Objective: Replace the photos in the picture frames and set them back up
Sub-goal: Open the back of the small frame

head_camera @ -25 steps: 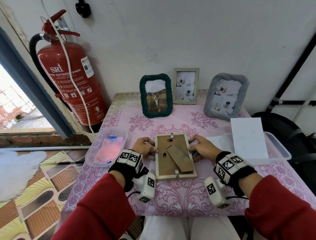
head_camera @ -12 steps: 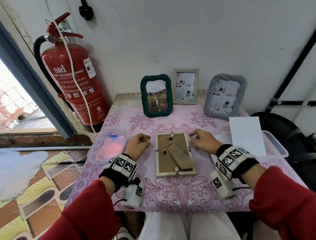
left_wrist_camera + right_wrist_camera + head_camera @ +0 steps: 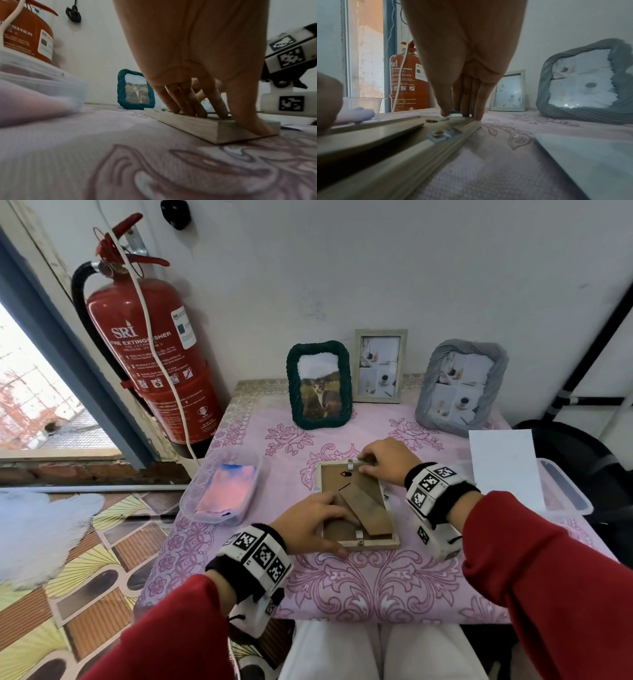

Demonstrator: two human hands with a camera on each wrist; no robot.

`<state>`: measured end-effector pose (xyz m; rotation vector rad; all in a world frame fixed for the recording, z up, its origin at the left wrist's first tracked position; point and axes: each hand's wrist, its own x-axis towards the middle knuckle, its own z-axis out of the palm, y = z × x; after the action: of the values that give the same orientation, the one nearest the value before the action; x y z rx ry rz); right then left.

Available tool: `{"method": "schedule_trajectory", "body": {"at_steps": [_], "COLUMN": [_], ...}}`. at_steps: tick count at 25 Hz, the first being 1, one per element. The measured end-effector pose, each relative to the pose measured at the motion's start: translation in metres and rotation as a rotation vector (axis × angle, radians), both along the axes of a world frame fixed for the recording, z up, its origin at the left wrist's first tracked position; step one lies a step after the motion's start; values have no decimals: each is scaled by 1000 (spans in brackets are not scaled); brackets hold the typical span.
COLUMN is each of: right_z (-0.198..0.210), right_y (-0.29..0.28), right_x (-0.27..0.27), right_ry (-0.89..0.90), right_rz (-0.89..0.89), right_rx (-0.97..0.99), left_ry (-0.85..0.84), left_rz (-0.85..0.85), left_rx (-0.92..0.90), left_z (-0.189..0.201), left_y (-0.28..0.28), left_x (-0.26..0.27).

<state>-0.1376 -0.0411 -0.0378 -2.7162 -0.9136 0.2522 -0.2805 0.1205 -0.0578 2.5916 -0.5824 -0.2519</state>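
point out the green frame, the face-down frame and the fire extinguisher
green frame (image 3: 294, 392): head view, left side of its rope border
face-down frame (image 3: 371, 543): head view, near wooden edge
fire extinguisher (image 3: 137, 313): head view, upper red body

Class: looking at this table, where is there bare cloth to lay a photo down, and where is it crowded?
Free: the cloth between the face-down frame and the near edge, and the strip between that frame and the green frame. Crowded: the back row, both side tubs, and around both hands.
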Motion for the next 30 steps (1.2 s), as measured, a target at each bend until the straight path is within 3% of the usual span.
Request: {"method": "schedule_trajectory", "body": {"at_steps": [4,17,30], "right_z": [7,6,8], "right_y": [11,33,21], "right_x": [9,13,20], "right_ry": [-11,-87,65], "right_rz": [-49,-146,-80], "right_rx": [-11,-102,3], "left_ry": [-6,4,15], "left_rz": [-17,-24,98], "left_rx": [71,21,-32], "left_z": [-6,-8,-5], "left_y": [-1,-1,-2], "left_x": [-3,-2,-6]}}
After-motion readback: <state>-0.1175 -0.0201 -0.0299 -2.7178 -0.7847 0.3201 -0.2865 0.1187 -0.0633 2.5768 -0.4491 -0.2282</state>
